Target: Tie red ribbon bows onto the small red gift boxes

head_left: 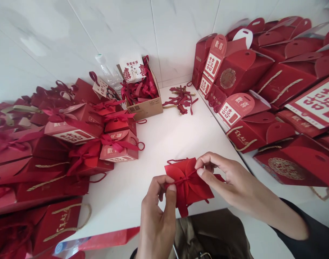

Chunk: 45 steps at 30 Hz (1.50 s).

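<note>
Some red ribbon [184, 179] is hidden where left fingers [170, 198] and right fingers [209, 177] pinch it.

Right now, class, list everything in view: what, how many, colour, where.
gift box: one, red, between the hands
bow ribbon: one, red, on that box
left pile of boxes: many, red, left
right pile of boxes: many, red, right
carton: one, brown, table's back
loose ribbons: many, red, inside carton
printed card: one, white, on carton
ribbon bundle: one, dark red, right of carton
blue-capped bottle: one, clear, lower left
table: one, white, centre
wall: one, pale, behind
left hand: one, ribbon in grip
right hand: one, ribbon in grip
</note>
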{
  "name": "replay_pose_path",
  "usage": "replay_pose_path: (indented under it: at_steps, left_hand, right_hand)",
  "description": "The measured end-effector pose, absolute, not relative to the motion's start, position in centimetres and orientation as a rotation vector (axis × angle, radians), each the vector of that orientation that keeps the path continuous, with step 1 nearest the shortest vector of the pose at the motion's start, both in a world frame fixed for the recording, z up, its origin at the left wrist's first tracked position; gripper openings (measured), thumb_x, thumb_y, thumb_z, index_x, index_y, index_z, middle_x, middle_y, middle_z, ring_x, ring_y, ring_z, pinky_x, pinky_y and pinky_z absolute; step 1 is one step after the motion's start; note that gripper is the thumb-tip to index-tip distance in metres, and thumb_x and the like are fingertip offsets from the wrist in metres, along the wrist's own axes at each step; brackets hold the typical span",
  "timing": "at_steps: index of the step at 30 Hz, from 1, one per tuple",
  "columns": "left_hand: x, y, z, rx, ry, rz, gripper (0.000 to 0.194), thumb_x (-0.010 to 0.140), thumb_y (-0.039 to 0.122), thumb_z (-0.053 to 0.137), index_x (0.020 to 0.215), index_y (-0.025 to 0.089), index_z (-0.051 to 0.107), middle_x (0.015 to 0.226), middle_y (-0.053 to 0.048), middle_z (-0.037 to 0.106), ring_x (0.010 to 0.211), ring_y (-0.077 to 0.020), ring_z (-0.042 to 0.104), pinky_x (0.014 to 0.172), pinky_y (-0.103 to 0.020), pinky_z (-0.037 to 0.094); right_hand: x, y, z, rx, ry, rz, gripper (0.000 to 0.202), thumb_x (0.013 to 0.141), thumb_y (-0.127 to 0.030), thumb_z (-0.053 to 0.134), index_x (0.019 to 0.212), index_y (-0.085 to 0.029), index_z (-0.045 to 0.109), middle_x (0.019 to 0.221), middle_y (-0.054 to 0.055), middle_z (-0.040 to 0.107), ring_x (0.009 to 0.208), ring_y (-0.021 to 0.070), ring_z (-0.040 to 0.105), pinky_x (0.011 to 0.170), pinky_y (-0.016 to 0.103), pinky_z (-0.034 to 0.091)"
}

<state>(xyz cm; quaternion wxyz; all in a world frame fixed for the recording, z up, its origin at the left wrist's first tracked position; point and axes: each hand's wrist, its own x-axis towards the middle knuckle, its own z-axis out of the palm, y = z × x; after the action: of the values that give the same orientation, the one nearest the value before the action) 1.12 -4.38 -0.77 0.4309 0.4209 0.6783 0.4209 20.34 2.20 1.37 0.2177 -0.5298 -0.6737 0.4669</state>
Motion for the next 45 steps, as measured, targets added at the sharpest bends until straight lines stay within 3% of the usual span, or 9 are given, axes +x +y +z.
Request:
replay_pose_path:
  at_steps: [6,10,15,18,22,26,31,40,45]
  left_hand:
    - [1.2,-4.2,-0.2,1.058,1.774,1.063,0.014,0.099,0.033,0.055,0.102,0.024,0.064,0.087,0.000,0.065,0.078,-0.0165,0.055,0.070,-0.028,0.043]
    - [1.2,-4.0,0.0,1.086,1.815,1.111,0.010,0.094,0.027,0.057,0.101,0.024,0.064,0.082,0.001,0.064,0.074,-0.0155,0.055,0.071,-0.027,0.045]
    - [0.0,-3.8,-0.2,1.300,1.912,0.976,0.015,0.096,0.033,0.057,0.095,0.025,0.070,0.077,0.002,0.063,0.072,-0.0166,0.052,0.069,-0.027,0.044]
    - [-0.3,-3.8,-0.3,1.412,1.880,0.982,0.015,0.096,0.032,0.057,0.097,0.026,0.070,0.079,0.001,0.065,0.073,-0.0170,0.053,0.068,-0.027,0.045]
    - [0.3,-3.9,-0.2,1.308,1.910,1.060,0.012,0.093,0.025,0.054,0.096,0.026,0.066,0.079,0.003,0.061,0.074,-0.0163,0.050,0.070,-0.027,0.044]
    - [0.7,-4.2,-0.1,1.247,1.902,1.063,0.012,0.093,0.028,0.053,0.097,0.026,0.064,0.081,0.002,0.061,0.075,-0.0164,0.050,0.072,-0.028,0.043]
    - [0.6,-4.4,-0.3,1.213,1.889,1.052,0.014,0.092,0.024,0.052,0.101,0.026,0.063,0.080,0.002,0.059,0.074,-0.0168,0.049,0.071,-0.028,0.042]
    - [0.0,-4.2,-0.2,1.282,1.831,0.987,0.023,0.097,0.042,0.058,0.110,0.026,0.067,0.086,0.000,0.064,0.077,-0.0184,0.052,0.073,-0.031,0.042]
    - [-0.4,-4.2,-0.7,1.205,1.816,0.894,0.028,0.098,0.045,0.058,0.083,0.023,0.065,0.077,0.000,0.062,0.076,-0.0176,0.053,0.069,-0.030,0.041]
  right_hand:
    - [20.3,2.1,1.0,-1.456,-1.835,1.297,0.008,0.104,-0.035,0.054,0.104,-0.030,0.059,0.100,-0.002,0.068,0.089,0.0160,0.064,0.077,0.028,0.050]
    - [20.4,2.3,0.6,-1.453,-1.820,1.310,0.008,0.103,-0.034,0.053,0.105,-0.031,0.061,0.102,-0.003,0.069,0.087,0.0154,0.066,0.072,0.027,0.050]
    - [20.5,2.5,0.5,-1.509,-1.896,1.235,0.013,0.102,-0.037,0.053,0.103,-0.032,0.064,0.105,-0.003,0.072,0.074,0.0149,0.062,0.058,0.029,0.044]
    - [20.5,2.4,0.7,-1.502,-1.905,1.234,0.013,0.099,-0.036,0.055,0.104,-0.032,0.066,0.109,-0.002,0.073,0.077,0.0158,0.065,0.060,0.029,0.046]
    - [20.7,2.3,0.7,-1.529,-1.867,1.226,0.013,0.099,-0.036,0.055,0.103,-0.032,0.066,0.101,-0.003,0.072,0.058,0.0126,0.054,0.053,0.029,0.043]
    - [20.8,2.2,0.4,-1.522,-1.878,1.189,0.012,0.099,-0.036,0.055,0.101,-0.032,0.066,0.101,-0.003,0.072,0.059,0.0122,0.052,0.051,0.027,0.041]
    - [21.2,2.2,0.3,-1.565,-1.828,1.296,0.016,0.100,-0.042,0.056,0.106,-0.031,0.065,0.094,-0.003,0.069,0.046,0.0087,0.034,0.041,0.026,0.033]
    - [21.3,2.4,0.6,-1.578,-1.829,1.279,0.020,0.100,-0.048,0.056,0.105,-0.031,0.067,0.095,-0.003,0.070,0.050,0.0096,0.043,0.048,0.025,0.038]
    - [21.6,2.4,0.3,-1.589,-1.767,1.362,0.026,0.101,-0.053,0.057,0.103,-0.029,0.066,0.089,-0.004,0.067,0.046,0.0068,0.038,0.045,0.024,0.035]
